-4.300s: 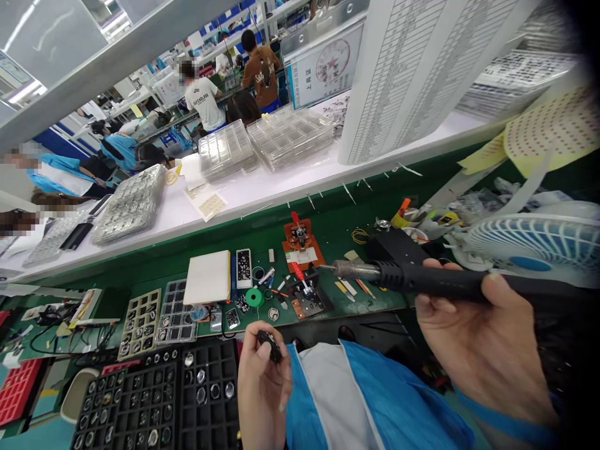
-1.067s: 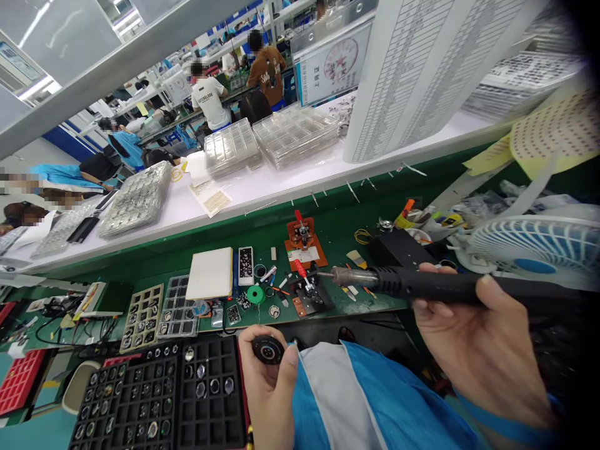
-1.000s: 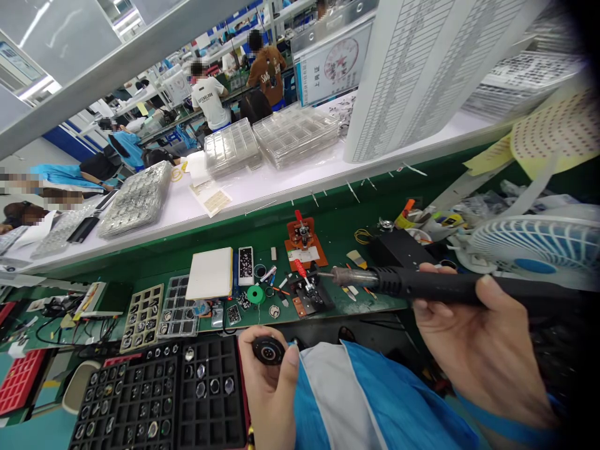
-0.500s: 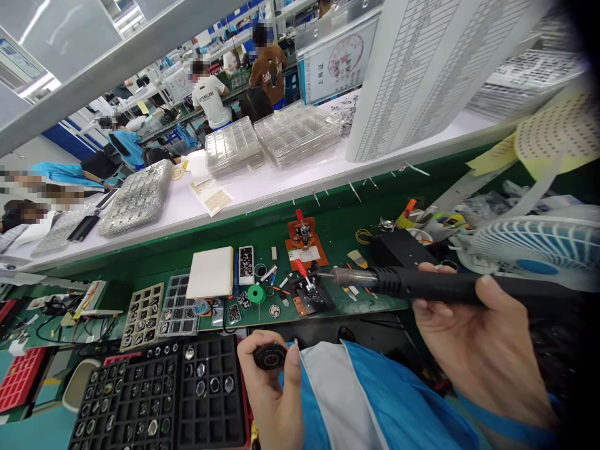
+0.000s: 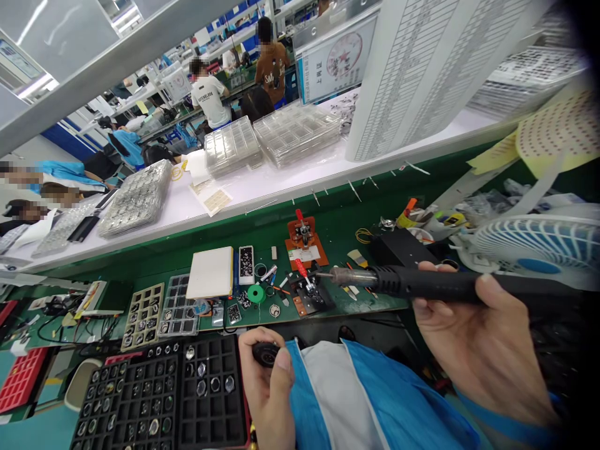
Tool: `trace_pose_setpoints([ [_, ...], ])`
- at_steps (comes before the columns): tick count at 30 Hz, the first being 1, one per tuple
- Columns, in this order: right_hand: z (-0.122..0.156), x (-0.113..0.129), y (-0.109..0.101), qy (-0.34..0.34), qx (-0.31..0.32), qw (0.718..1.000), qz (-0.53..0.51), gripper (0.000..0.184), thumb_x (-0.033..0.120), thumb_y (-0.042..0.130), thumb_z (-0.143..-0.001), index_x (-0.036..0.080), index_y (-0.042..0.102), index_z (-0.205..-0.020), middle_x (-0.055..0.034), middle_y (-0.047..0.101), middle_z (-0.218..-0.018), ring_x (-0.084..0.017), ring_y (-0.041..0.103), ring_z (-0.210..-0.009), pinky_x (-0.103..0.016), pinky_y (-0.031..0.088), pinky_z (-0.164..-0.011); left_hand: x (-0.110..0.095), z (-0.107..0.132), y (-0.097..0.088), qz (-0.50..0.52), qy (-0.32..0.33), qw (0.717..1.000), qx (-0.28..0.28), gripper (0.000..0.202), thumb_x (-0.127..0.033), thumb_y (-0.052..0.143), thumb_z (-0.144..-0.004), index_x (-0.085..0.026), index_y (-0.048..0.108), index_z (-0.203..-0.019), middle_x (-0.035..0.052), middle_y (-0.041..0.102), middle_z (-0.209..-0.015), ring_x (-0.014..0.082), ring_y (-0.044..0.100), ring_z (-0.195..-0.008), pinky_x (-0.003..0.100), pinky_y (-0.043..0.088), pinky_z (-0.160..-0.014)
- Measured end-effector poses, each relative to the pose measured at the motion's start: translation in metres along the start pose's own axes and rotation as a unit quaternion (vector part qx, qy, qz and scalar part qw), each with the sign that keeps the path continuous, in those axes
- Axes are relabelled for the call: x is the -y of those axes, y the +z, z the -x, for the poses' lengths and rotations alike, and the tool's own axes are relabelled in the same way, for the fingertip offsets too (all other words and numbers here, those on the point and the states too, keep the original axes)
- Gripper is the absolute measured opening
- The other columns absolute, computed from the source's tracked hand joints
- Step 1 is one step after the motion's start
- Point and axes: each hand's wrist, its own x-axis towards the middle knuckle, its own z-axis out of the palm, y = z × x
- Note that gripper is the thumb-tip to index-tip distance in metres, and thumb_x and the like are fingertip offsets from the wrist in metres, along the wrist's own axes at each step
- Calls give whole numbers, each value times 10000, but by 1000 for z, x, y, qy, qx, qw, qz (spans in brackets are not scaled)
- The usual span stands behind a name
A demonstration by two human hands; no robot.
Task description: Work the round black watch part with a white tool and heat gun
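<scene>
A soldering iron [image 5: 400,284] with a black handle and a discoloured metal barrel lies across my right hand [image 5: 478,331], its thin tip pointing left. The fingers are behind the handle and the thumb rests along its front side. Lower and to the left, my left hand [image 5: 269,390] pinches a round black piece [image 5: 265,354] between thumb and curled fingers. Part of that piece is hidden by the thumb. Beyond the iron's tip stands a black clamp fixture with a red handle [image 5: 309,290]. A green spool [image 5: 255,294] lies on the bench left of it.
Black compartment trays [image 5: 213,425] holding watch-like round pieces lie at lower left. An orange clamp fixture [image 5: 307,240] stands farther back. A white box [image 5: 210,272], a fan [image 5: 534,244] and a shelf with clear plastic trays [image 5: 297,132] surround the bench. Other people work beyond the shelf.
My left hand has tilted the round black piece, and the thumb has come further over its face. My right hand and the soldering iron stay nearly still.
</scene>
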Motion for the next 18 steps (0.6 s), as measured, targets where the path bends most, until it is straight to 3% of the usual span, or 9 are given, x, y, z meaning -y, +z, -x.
trace_pose_setpoints([
  [18, 2, 3, 3, 14, -27, 1000, -4, 196, 353, 656, -760, 175, 693, -833, -41, 725, -949, -48, 486, -411, -168, 600, -523, -3, 3, 2, 35, -6, 999, 3, 171, -322, 636, -899, -231, 491, -903, -25, 475, -778, 68, 374, -530, 164, 336, -465],
])
